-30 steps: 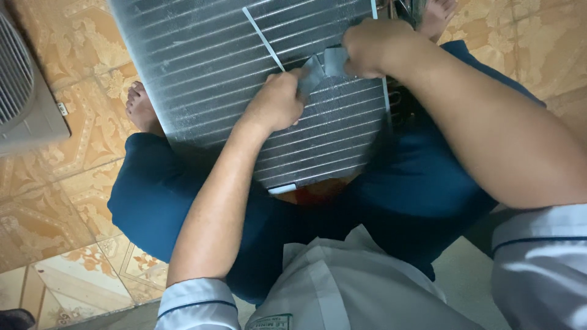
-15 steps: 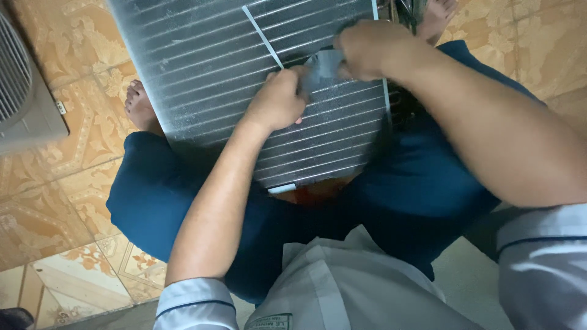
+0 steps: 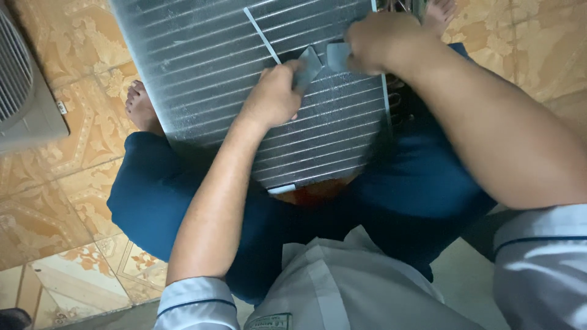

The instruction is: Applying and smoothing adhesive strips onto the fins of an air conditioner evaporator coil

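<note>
A finned metal coil panel, the kind from an air-conditioning unit, lies across the lap of a person seated cross-legged on the patterned tile floor. The left hand rests on the fins with its grip pinched closed on a small grey strip, which looks like tape or thin sheet, though the view is too blurred to be sure. Just to the right of it, the right hand is curled shut on the strip's other end, near the panel's upper right edge. A thin pale bar runs diagonally across the fins just above the left grip. The panel likely handles as stiff and fairly light, but its thin fins would bend under fingertip pressure and its edges may be sharp, so the framed sides seem the safer hold. A grey louvred casing stands well to the left, beyond a bare foot.
</note>
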